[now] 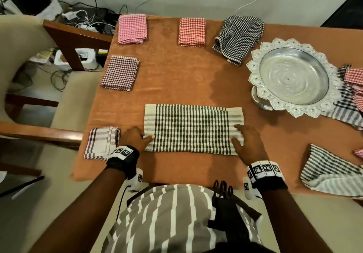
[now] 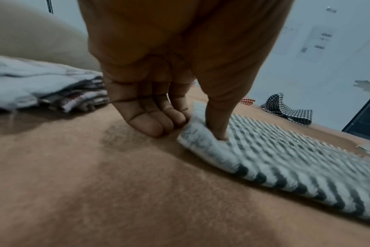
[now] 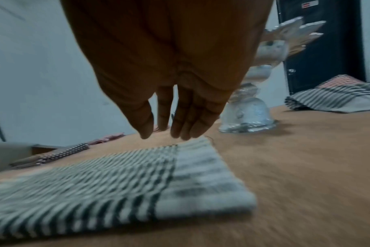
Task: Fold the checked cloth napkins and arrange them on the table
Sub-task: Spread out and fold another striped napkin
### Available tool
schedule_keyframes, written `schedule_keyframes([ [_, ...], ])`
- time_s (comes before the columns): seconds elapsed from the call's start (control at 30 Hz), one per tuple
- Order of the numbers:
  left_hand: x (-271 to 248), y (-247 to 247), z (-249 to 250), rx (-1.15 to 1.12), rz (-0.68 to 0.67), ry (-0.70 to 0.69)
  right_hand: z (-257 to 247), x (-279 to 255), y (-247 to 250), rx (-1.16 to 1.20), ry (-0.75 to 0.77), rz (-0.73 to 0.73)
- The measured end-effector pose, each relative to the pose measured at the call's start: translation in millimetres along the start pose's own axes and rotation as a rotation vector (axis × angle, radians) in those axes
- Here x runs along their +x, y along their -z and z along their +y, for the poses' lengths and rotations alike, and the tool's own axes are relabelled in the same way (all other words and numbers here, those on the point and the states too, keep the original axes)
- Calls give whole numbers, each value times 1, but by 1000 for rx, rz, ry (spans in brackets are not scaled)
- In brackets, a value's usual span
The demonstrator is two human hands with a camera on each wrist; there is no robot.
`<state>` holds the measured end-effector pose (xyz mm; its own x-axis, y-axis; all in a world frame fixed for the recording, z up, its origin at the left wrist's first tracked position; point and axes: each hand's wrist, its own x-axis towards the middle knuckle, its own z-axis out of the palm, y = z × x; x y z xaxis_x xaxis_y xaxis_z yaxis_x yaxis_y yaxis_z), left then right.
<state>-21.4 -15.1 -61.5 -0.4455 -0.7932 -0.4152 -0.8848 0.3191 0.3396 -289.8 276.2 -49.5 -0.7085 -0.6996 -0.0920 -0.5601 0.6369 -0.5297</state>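
A black-and-white checked napkin (image 1: 192, 129) (image 2: 285, 158) (image 3: 116, 180), folded into a long strip, lies flat near the table's front edge. My left hand (image 1: 137, 137) (image 2: 190, 132) is at its left end, thumb pressing on top and curled fingers tucked against the edge, pinching it. My right hand (image 1: 243, 138) (image 3: 169, 132) is over the right end with fingers straight and slightly spread, holding nothing. Folded napkins lie around it: pink (image 1: 132, 29), red (image 1: 192, 32), dark maroon (image 1: 120, 73), and white with purple stripes (image 1: 102, 143) beside my left wrist.
The table (image 1: 176, 79) has an orange cover. A loosely folded black-and-white napkin (image 1: 238, 36) lies at the back. An ornate silver pedestal tray (image 1: 292, 77) stands at right, with unfolded cloths (image 1: 351, 99) behind it and a striped cloth (image 1: 330, 172) at the front right. A chair (image 1: 29, 60) stands left.
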Motion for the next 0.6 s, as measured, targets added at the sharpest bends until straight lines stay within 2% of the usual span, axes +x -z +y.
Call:
schedule_keyframes([
  [0.13, -1, 3, 14, -50, -40, -4, -46, 7, -17, 190, 174, -319],
  [0.2, 0, 3, 13, -177, -25, 5, -61, 9, -30, 93, 243, -439],
  [0.27, -1, 7, 14, -362, 37, -18, -69, 12, -38, -40, 265, -485],
  [0.3, -4, 10, 17, -485, 65, -63, -75, 13, -37, -26, 225, -481],
  [0.37, -13, 19, 33, -654, 95, -249, -87, 10, -33, 177, 107, -450],
  [0.43, -27, 25, 64, -713, -4, -481, -102, 8, -29, 587, -52, -460],
  [0.5, -47, 25, 99, -718, -247, -690, -110, 10, -28, 1005, -171, -521],
  [0.57, -60, 21, 131, -732, -462, -771, -107, 16, -22, 1199, -235, -485],
  [0.6, -62, 17, 140, -758, -495, -760, -100, 18, -19, 1185, -252, -418],
])
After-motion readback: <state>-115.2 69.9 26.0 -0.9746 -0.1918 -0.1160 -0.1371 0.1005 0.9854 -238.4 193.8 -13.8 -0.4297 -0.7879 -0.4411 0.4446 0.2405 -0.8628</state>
